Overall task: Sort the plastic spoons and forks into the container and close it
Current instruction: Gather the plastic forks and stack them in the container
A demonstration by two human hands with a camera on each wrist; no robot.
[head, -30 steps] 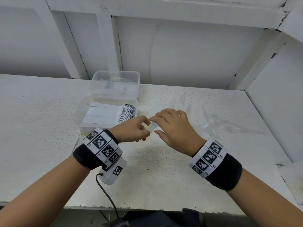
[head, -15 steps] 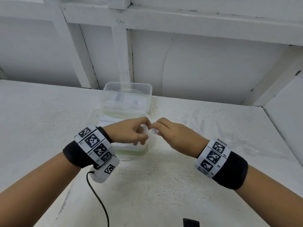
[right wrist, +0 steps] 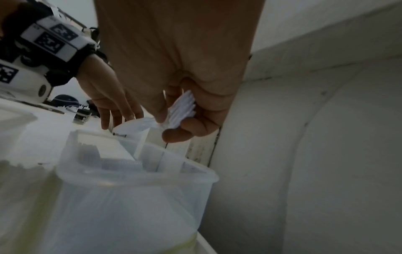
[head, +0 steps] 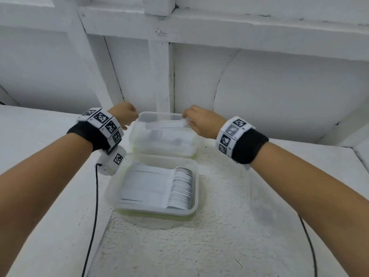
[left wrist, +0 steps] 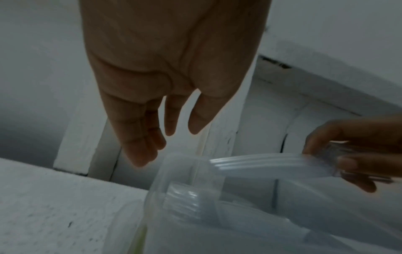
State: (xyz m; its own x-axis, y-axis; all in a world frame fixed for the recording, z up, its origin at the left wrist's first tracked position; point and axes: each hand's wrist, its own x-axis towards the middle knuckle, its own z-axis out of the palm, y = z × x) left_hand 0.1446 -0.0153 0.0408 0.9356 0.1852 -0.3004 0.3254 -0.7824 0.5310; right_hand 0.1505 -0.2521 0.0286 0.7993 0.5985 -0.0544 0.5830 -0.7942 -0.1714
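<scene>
— How is the right hand (head: 201, 121) seen to be occupied?
— A small bundle of forks (head: 166, 124) is pinched at its tined end, the handles stretched leftward over the far container (head: 137, 140) by the worktop's (head: 229, 226) back edge. The left hand (left wrist: 165, 72) is held just beside that container's left rim, fingers loose and extended, nothing gripped.

— How should the bundle be expected to handle?
— It is judged light, stiff and slippery; thin plastic pieces could fan apart, so a firm pinch across the stacked heads is advised, with the handle ends steadied.

— And the spoons?
— A row of spoons (head: 179, 188) is already packed in the near container (head: 111, 198), nearer the front edge.
</scene>
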